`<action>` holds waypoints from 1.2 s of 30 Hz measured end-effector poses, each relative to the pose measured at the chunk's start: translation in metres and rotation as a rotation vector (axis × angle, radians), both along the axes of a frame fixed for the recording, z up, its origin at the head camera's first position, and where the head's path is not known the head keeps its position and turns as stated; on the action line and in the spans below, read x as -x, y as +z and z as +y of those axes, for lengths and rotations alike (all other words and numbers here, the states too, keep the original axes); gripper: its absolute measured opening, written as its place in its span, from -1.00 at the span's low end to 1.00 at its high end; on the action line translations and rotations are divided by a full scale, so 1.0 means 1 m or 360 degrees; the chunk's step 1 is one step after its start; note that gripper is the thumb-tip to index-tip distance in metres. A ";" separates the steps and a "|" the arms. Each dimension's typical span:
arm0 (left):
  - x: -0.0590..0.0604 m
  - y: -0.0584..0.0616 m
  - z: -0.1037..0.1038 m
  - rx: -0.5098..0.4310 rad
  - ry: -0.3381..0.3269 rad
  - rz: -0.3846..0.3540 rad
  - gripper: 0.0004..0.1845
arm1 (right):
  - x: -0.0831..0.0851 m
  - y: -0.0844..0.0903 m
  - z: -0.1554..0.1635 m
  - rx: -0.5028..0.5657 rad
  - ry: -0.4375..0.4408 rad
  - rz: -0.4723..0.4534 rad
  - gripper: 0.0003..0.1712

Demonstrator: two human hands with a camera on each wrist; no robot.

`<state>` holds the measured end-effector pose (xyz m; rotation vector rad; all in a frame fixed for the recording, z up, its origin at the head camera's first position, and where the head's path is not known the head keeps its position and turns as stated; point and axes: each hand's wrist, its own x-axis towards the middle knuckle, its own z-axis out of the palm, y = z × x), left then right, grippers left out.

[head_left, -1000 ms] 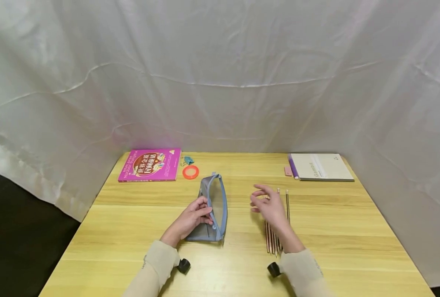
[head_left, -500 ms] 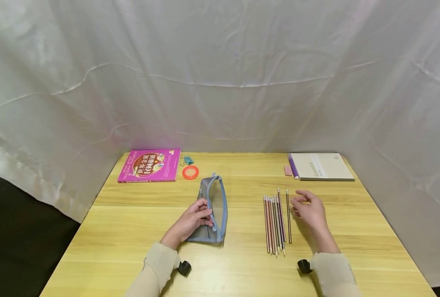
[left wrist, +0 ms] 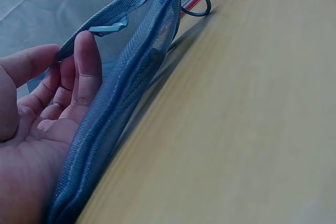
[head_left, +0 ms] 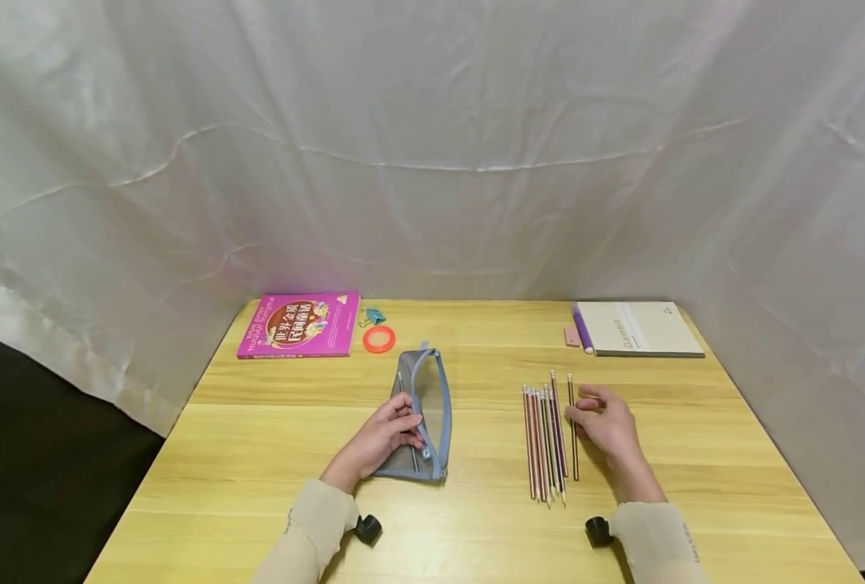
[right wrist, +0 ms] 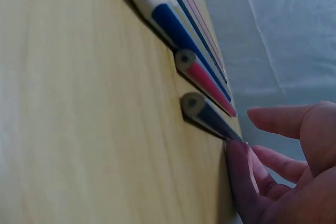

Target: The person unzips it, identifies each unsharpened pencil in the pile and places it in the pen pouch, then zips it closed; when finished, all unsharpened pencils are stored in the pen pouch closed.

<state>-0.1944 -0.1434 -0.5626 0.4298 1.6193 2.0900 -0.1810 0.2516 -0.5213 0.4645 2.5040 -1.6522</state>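
On the table's middle lies a blue-grey mesh pencil case [head_left: 443, 422], its zip mouth open toward the right. My left hand [head_left: 370, 446] pinches the near edge of that mouth between thumb and fingers, as the left wrist view also shows. A slim pencil [head_left: 400, 381] shows through the mesh. To the right, several striped pencils [head_left: 537, 454] lie side by side, tips toward me. A dark pencil [head_left: 575, 462] lies slightly apart from them. My right hand [head_left: 610, 426] is beside it; in the right wrist view one fingertip meets this pencil [right wrist: 207, 111] while another finger stays off it.
A pink book [head_left: 297, 324], a teal binder clip [head_left: 375, 315] and a red tape roll [head_left: 378, 339] lie back left. At the back right are a pink eraser [head_left: 571, 337], a purple marker [head_left: 582, 328] and a notebook [head_left: 647, 328]. Pale cloth [head_left: 432, 203] hangs around the table.
My right hand has gone from above the pencils to their right side, then a little left, fingertips now at the dark pencil. The left hand keeps its hold on the pencil case.
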 end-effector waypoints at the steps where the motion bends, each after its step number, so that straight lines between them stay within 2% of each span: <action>1: 0.000 0.000 0.000 -0.0004 -0.0002 -0.0004 -0.96 | 0.000 0.000 0.000 -0.0023 0.0010 0.0002 -0.26; 8: 0.000 0.000 0.002 -0.0005 0.0016 -0.0038 -0.95 | -0.002 -0.003 0.002 -0.0162 0.0048 0.0028 -0.20; 14: 0.000 0.000 0.003 0.0006 0.0016 -0.0064 -0.95 | 0.001 -0.006 0.005 -0.0249 0.0058 0.0014 -0.25; 19: 0.000 -0.002 0.001 0.0012 0.0009 -0.0065 -0.95 | 0.001 -0.008 0.007 -0.0246 0.0062 0.0023 -0.31; 24: 0.000 -0.004 0.000 0.0018 0.0002 -0.0055 -0.96 | 0.002 -0.008 0.006 -0.0172 0.0037 0.0005 -0.36; 36: 0.000 -0.001 -0.001 0.0011 0.0007 -0.0067 -0.94 | 0.004 0.000 0.007 -0.0113 0.0071 -0.0098 -0.39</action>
